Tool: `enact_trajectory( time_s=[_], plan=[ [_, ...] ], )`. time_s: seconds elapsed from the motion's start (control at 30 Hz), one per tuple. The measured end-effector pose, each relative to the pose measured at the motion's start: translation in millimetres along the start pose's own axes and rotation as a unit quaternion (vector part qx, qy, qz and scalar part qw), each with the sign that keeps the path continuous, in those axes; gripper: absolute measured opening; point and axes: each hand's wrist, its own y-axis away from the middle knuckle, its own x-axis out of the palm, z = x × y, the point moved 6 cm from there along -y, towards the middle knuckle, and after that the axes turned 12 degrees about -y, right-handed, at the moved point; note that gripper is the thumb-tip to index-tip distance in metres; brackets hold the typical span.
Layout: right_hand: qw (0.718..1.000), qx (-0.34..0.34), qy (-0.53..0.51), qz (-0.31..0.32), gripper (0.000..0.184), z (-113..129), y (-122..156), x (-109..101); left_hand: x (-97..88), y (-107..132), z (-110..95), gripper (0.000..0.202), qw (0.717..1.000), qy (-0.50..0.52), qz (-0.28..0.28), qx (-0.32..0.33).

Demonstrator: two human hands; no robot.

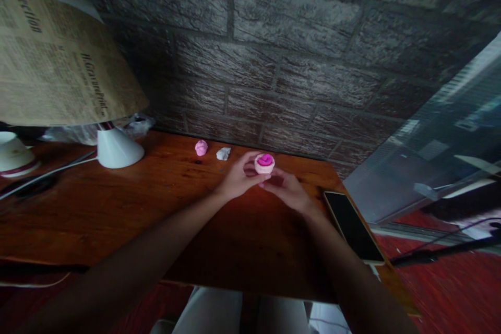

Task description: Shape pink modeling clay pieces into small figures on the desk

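While both hands meet above the bench (pixel 156 209), the left hand (pixel 238 180) and right hand (pixel 287 190) each pinch the pale clay cup (pixel 264 163) in their grip. Its pink centre looks already set in, while a pink lump (pixel 201 147) and a white lump (pixel 223 154) lie unused farther back.

lamp (pixel 117 148) back left; phone (pixel 352 227) right edge; pink lump (pixel 201 147); white lump (pixel 223 154); brick wall (pixel 297 52) behind

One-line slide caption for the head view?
Left hand and right hand hold a pink-and-white piece over a wooden desk, between lamp and phone.
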Motion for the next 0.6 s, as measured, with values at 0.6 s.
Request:
enact_trajectory(
  time_s=[0.6],
  plan=[
    [0.997, -0.036, 0.061, -0.036, 0.035, -9.5, -4.3, -8.3, 4.5, 0.0, 6.5, 0.044, 0.999, 0.012, 0.039, -0.008]
  ],
)
